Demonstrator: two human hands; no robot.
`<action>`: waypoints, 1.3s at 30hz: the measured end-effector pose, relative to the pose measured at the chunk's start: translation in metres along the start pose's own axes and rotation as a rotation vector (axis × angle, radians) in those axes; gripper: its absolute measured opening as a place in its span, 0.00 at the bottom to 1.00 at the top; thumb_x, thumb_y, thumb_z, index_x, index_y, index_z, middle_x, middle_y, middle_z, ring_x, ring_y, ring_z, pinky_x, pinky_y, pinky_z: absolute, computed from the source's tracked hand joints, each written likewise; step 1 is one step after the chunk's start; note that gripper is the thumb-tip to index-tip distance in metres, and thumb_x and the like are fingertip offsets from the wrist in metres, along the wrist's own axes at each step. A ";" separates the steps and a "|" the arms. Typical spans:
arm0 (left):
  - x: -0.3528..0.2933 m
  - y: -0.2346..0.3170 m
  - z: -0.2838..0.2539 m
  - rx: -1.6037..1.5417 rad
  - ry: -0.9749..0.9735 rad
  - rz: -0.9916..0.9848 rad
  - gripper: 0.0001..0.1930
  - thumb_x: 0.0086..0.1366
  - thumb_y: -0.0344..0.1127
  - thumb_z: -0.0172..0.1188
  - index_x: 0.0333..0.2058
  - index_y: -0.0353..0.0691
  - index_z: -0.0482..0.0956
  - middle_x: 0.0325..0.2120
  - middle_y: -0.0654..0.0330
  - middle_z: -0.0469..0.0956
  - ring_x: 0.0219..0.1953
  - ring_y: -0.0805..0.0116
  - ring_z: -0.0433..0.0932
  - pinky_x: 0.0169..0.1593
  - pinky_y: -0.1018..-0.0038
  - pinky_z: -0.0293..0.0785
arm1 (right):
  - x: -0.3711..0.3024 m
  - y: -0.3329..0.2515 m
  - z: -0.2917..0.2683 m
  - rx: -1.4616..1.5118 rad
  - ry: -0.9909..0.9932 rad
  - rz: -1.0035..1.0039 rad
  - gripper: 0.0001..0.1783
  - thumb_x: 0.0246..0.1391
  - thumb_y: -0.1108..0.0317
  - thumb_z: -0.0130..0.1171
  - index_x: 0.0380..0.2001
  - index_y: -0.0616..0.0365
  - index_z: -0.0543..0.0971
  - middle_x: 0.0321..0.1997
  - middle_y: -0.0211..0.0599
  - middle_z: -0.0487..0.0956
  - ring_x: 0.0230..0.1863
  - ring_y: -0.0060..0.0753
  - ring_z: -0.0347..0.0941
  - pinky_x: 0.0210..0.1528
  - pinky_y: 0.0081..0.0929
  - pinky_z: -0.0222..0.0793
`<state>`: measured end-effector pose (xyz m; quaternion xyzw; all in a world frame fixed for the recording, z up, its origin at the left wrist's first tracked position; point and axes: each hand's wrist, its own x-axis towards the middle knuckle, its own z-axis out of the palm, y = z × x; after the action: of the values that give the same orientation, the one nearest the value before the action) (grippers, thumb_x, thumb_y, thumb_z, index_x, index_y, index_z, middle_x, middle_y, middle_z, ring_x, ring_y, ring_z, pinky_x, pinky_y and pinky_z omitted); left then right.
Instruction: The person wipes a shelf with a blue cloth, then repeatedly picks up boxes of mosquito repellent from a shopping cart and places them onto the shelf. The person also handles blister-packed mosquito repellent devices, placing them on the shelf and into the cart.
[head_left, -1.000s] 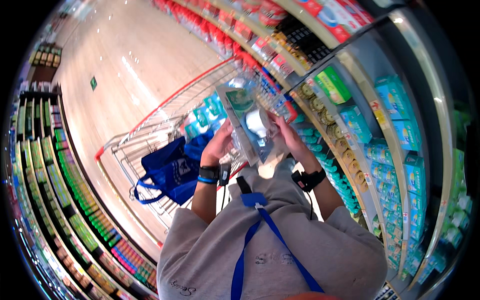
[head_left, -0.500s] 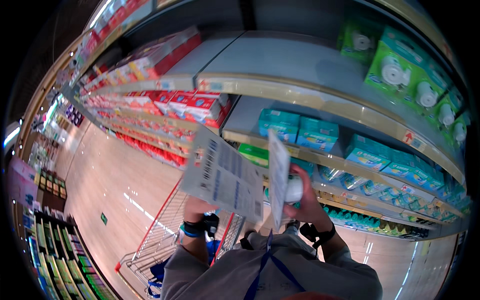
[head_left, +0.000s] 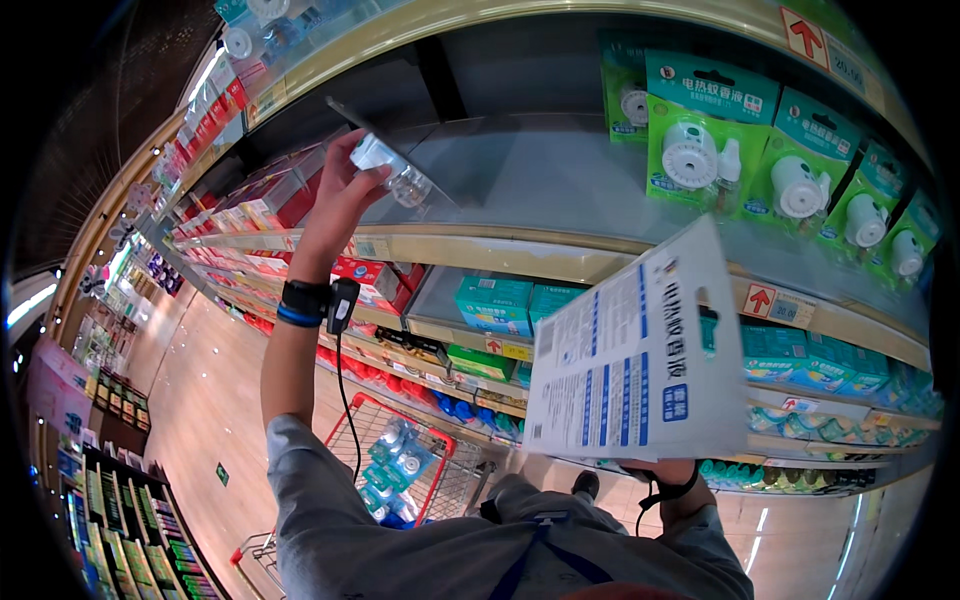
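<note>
My left hand reaches up to the upper shelf, its fingers closed on a blister pack with a clear plastic bubble. That pack is tilted and seen nearly edge-on above the shelf board. My right hand is low on the right, mostly hidden behind a white-backed blister pack. It grips the lower edge of this pack, whose printed back and hanging slot face me. Similar green blister packs with white plug-in devices stand on the upper shelf to the right.
A shopping cart stands below, with several blister packs in it. Teal boxes and red boxes fill lower shelves. The upper shelf's front rail runs between my hands. A cable hangs from my left wrist.
My left hand has risen from above the cart to the upper shelf with a blister pack. My right hand's pack has turned, its printed back now facing me. My hands have moved apart.
</note>
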<state>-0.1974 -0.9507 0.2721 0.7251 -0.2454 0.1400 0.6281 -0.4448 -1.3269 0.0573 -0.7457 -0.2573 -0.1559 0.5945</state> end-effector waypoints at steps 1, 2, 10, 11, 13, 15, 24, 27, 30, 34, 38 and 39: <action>0.014 -0.004 0.001 0.095 -0.031 0.012 0.35 0.64 0.35 0.69 0.64 0.37 0.60 0.52 0.54 0.72 0.53 0.66 0.76 0.56 0.69 0.77 | 0.011 -0.006 -0.005 -0.105 0.018 -0.072 0.50 0.41 0.62 0.81 0.64 0.58 0.62 0.62 0.51 0.69 0.63 0.45 0.70 0.63 0.41 0.68; 0.026 -0.010 0.000 0.184 -0.058 0.019 0.36 0.63 0.35 0.70 0.64 0.36 0.60 0.51 0.53 0.72 0.52 0.66 0.76 0.55 0.69 0.78 | 0.025 -0.013 -0.007 -0.212 0.034 -0.140 0.49 0.41 0.63 0.80 0.63 0.58 0.63 0.62 0.51 0.70 0.61 0.45 0.71 0.62 0.41 0.69; 0.119 -0.057 -0.025 0.493 -0.124 -0.091 0.48 0.60 0.51 0.75 0.65 0.29 0.56 0.55 0.48 0.72 0.54 0.61 0.78 0.52 0.68 0.82 | 0.163 -0.061 0.013 -0.737 0.367 -0.457 0.42 0.49 0.63 0.77 0.62 0.61 0.64 0.55 0.50 0.76 0.52 0.47 0.79 0.55 0.36 0.76; 0.131 -0.061 -0.028 0.554 -0.135 -0.065 0.50 0.59 0.53 0.76 0.65 0.29 0.55 0.55 0.48 0.72 0.54 0.61 0.78 0.52 0.68 0.82 | 0.180 -0.064 0.017 -0.732 0.410 -0.442 0.45 0.50 0.63 0.76 0.64 0.61 0.61 0.55 0.50 0.75 0.50 0.48 0.79 0.54 0.36 0.76; 0.156 -0.080 -0.044 0.677 -0.145 0.023 0.53 0.57 0.59 0.75 0.67 0.28 0.56 0.57 0.45 0.71 0.52 0.60 0.79 0.51 0.70 0.82 | 0.215 -0.068 0.025 -0.764 0.437 -0.461 0.47 0.52 0.63 0.75 0.66 0.62 0.56 0.54 0.52 0.74 0.47 0.48 0.79 0.52 0.37 0.77; 0.185 -0.104 -0.065 0.868 -0.186 0.165 0.52 0.57 0.60 0.75 0.66 0.29 0.59 0.58 0.44 0.71 0.51 0.60 0.80 0.49 0.72 0.82 | 0.247 -0.067 0.034 -0.669 0.374 -0.411 0.46 0.54 0.64 0.73 0.65 0.61 0.54 0.54 0.55 0.73 0.46 0.48 0.79 0.51 0.39 0.76; 0.249 -0.128 -0.050 1.018 -0.381 0.095 0.52 0.64 0.74 0.56 0.70 0.32 0.60 0.72 0.34 0.53 0.70 0.41 0.64 0.71 0.59 0.62 | 0.368 -0.019 0.034 -0.922 0.230 -0.023 0.40 0.60 0.54 0.67 0.67 0.40 0.55 0.50 0.67 0.70 0.48 0.74 0.77 0.54 0.48 0.76; 0.264 -0.131 -0.037 1.104 -0.412 0.092 0.56 0.64 0.74 0.55 0.71 0.26 0.53 0.67 0.31 0.61 0.67 0.42 0.69 0.69 0.61 0.65 | 0.389 -0.002 0.034 -0.952 0.225 -0.031 0.41 0.59 0.53 0.67 0.67 0.41 0.55 0.55 0.69 0.68 0.51 0.74 0.75 0.57 0.50 0.74; 0.265 -0.144 -0.038 0.912 -0.381 0.062 0.61 0.64 0.73 0.57 0.70 0.19 0.44 0.62 0.29 0.68 0.65 0.42 0.72 0.66 0.62 0.68 | 0.396 -0.006 0.028 -1.009 0.118 -0.054 0.42 0.59 0.53 0.66 0.68 0.41 0.54 0.58 0.72 0.66 0.55 0.76 0.73 0.60 0.52 0.72; 0.269 -0.148 -0.037 0.962 -0.336 0.120 0.62 0.65 0.71 0.58 0.69 0.17 0.40 0.61 0.28 0.70 0.64 0.41 0.72 0.66 0.62 0.68 | 0.398 -0.003 0.025 -1.071 0.072 -0.064 0.39 0.60 0.55 0.63 0.68 0.45 0.55 0.53 0.70 0.74 0.59 0.76 0.70 0.61 0.53 0.70; 0.262 -0.133 -0.028 0.980 -0.356 0.130 0.60 0.66 0.70 0.58 0.69 0.18 0.42 0.61 0.29 0.70 0.65 0.42 0.72 0.67 0.62 0.68 | 0.421 0.006 0.013 -1.207 -0.003 0.048 0.35 0.64 0.59 0.60 0.69 0.48 0.57 0.57 0.64 0.75 0.63 0.68 0.69 0.63 0.53 0.68; 0.259 -0.128 -0.026 0.987 -0.366 0.108 0.59 0.66 0.70 0.58 0.69 0.19 0.42 0.62 0.29 0.69 0.65 0.42 0.72 0.67 0.62 0.68 | 0.429 0.007 0.016 -1.235 -0.012 0.139 0.34 0.66 0.60 0.59 0.69 0.49 0.58 0.60 0.62 0.74 0.65 0.65 0.67 0.64 0.52 0.67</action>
<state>0.0915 -0.9606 0.3010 0.9334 -0.2931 0.1422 0.1506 -0.0911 -1.2280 0.2788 -0.9679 -0.0737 -0.2327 0.0607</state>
